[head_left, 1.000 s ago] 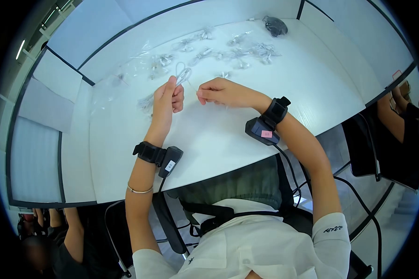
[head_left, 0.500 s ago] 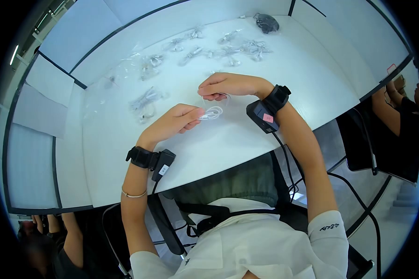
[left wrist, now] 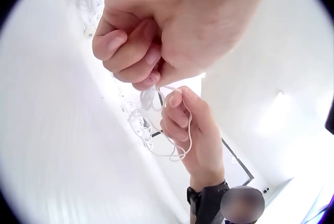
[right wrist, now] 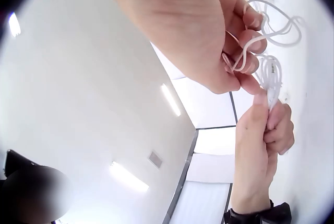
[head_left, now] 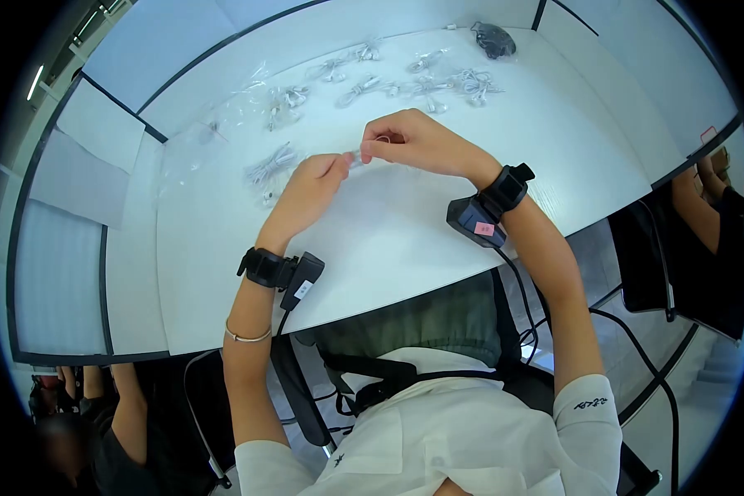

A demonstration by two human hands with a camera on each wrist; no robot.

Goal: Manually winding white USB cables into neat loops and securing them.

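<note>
Over the white table, my left hand pinches a small coil of thin white cable between thumb and fingers. Close beside it, my right hand has its fingers curled round a loose length of the same cable. In the left wrist view, slack loops hang under the right hand. The fingertips of both hands come nearly together at the coil. From the head view, the hands hide most of the cable.
A bundle of white cables lies left of my left hand. Several more cable bundles, some in clear bags, lie along the back, with a black bundle at the far right. White partitions surround the table.
The left hand moved right with the coil, then forward, meeting the right hand. The right hand now grips a loose length, its fingers turned toward the coil.
</note>
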